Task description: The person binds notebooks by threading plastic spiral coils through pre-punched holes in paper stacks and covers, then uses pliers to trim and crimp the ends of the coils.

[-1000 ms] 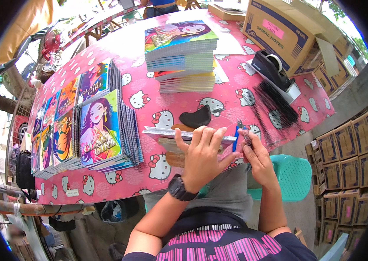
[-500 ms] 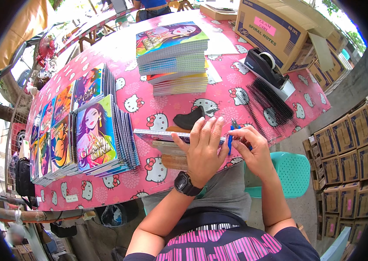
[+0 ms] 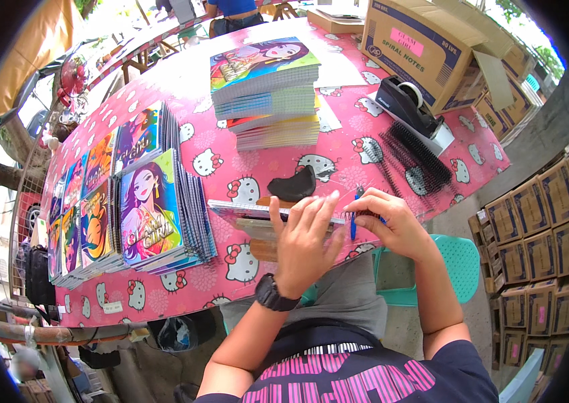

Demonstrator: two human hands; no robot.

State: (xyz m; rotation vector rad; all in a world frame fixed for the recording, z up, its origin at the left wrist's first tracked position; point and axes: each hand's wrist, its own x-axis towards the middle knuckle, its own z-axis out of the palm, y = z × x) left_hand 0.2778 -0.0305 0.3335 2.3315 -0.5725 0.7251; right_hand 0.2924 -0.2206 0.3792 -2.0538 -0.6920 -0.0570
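Observation:
A spiral notebook (image 3: 227,206) lies edge-on toward me across a wooden block (image 3: 263,230) at the table's near edge. My left hand (image 3: 303,240) rests over the notebook, its fingers stretched and apart. At the notebook's right end, my right hand (image 3: 392,221) grips a pair of blue-handled pliers (image 3: 353,225), with the jaws pointing away from me. My fingers hide part of the handles and the notebook's end. Just beyond the block sits a black curved piece (image 3: 292,183).
Stacks of colourful notebooks (image 3: 153,208) stand at left, with another tall stack (image 3: 267,101) at the back. Loose black spiral coils (image 3: 419,158), a tape dispenser (image 3: 409,107) and a cardboard box (image 3: 419,54) occupy the right. A green stool (image 3: 456,269) stands beside the table.
My left hand has shifted slightly left and toward me along the notebook, with its fingers less extended. The pliers in my right hand have turned a little.

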